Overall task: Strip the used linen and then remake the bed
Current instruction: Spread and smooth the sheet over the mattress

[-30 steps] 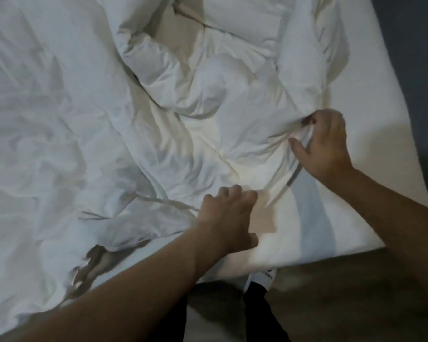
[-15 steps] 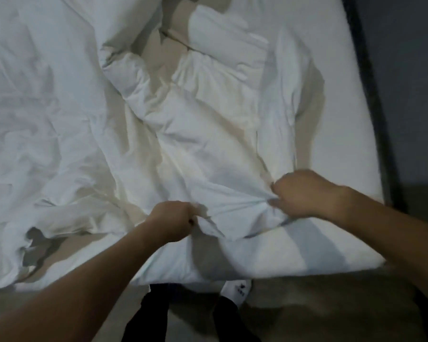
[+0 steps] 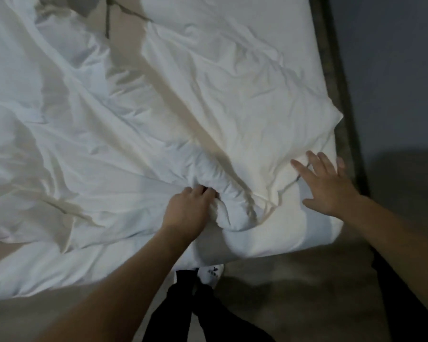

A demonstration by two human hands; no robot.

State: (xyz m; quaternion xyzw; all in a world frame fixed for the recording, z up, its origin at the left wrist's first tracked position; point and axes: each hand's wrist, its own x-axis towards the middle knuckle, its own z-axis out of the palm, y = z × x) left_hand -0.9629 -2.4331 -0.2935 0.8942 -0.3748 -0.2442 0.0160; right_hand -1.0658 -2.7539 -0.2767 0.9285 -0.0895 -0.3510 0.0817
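letting go with right hand (image 3: 328,185), now spread flat on sheet (image 3: 232,95); left hand (image 3: 187,209) still bunching fold; spreading looks underway.

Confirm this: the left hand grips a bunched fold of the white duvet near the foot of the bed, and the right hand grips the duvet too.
Not quite. The left hand does grip a bunched fold of the white duvet, but the head view shows the right hand open, fingers spread flat on the cloth.

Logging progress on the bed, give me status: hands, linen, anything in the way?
Left hand gripping bunched white linen. Right hand open, flat on linen near mattress corner. Nothing in the way.
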